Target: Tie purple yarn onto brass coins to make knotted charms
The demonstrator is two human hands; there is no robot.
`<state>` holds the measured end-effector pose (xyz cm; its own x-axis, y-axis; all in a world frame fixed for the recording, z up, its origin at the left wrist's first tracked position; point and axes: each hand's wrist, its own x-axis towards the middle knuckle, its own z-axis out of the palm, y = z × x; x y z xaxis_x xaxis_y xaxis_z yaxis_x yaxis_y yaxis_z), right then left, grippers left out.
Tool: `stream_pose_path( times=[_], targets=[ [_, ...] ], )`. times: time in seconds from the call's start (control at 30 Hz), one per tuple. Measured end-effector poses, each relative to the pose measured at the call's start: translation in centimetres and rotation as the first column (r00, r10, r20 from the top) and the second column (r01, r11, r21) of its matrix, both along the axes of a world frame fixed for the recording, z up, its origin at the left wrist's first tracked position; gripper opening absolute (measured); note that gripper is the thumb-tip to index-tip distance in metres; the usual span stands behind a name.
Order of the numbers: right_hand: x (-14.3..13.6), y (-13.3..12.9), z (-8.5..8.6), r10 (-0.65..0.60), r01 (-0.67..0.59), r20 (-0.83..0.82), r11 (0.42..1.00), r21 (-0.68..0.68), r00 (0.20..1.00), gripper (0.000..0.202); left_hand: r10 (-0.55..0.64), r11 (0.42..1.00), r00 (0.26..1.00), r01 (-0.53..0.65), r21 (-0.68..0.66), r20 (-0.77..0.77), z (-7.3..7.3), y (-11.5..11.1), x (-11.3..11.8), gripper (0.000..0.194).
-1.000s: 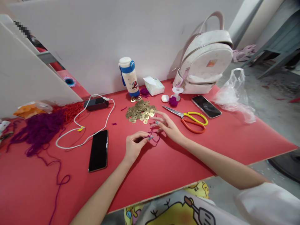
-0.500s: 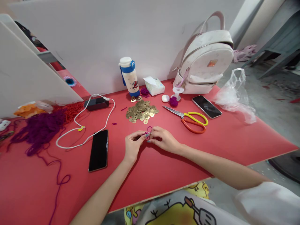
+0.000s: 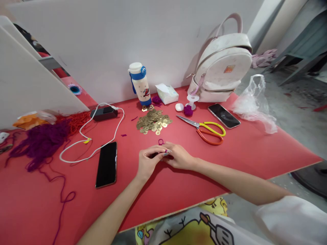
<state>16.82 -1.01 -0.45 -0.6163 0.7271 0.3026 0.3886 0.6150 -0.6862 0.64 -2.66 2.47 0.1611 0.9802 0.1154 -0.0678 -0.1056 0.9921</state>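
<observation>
A short purple cord [image 3: 160, 142] shows as a small loop above my fingertips, its lower part hidden by my hands. My left hand [image 3: 151, 158] pinches a bit of that cord between thumb and forefinger. Pressed against it, my right hand [image 3: 178, 156] has its fingers closed around the cord just below the loop. Beyond both hands lies a pile of brass-coloured coins with holes [image 3: 153, 120]. Scissors [image 3: 201, 127] with yellow and orange handles rest open to the right of the coins.
A black phone [image 3: 106, 165] and white cable [image 3: 89, 158] lie left. Purple yarn [image 3: 46, 143] is heaped farther left. A bottle [image 3: 140, 85], tissue pack [image 3: 168, 94], spool [image 3: 192, 98] and backpack [image 3: 222, 68] stand behind. Another phone [image 3: 224, 115] and a plastic bag [image 3: 255, 105] sit right.
My left fingertips have moved slightly right, over the right fingers. My right hand has turned a little, and less of the cord shows between the hands.
</observation>
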Motion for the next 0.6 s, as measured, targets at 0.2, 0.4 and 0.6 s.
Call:
stream_pose_path(
  times=[0.2,0.4,0.6],
  targets=[
    [0.0,0.1,-0.5,-0.020,0.020,-0.001,1.000,-0.023,1.000,0.011,-0.137,0.988,0.991,0.137,0.075,-0.012,-0.1,0.0,-0.2,0.008],
    [0.9,1.2,0.6,-0.127,0.086,-0.184,0.973,-0.214,0.975,0.016,0.099,0.993,0.992,-0.094,0.073,-0.080,-1.3,0.9,-0.7,0.007],
    [1.8,1.5,1.9,-0.186,-0.070,-0.481,0.883,-0.465,0.857,0.019,0.130,0.990,0.981,-0.137,-0.042,-0.141,-1.8,1.3,-0.9,0.007]
  ],
)
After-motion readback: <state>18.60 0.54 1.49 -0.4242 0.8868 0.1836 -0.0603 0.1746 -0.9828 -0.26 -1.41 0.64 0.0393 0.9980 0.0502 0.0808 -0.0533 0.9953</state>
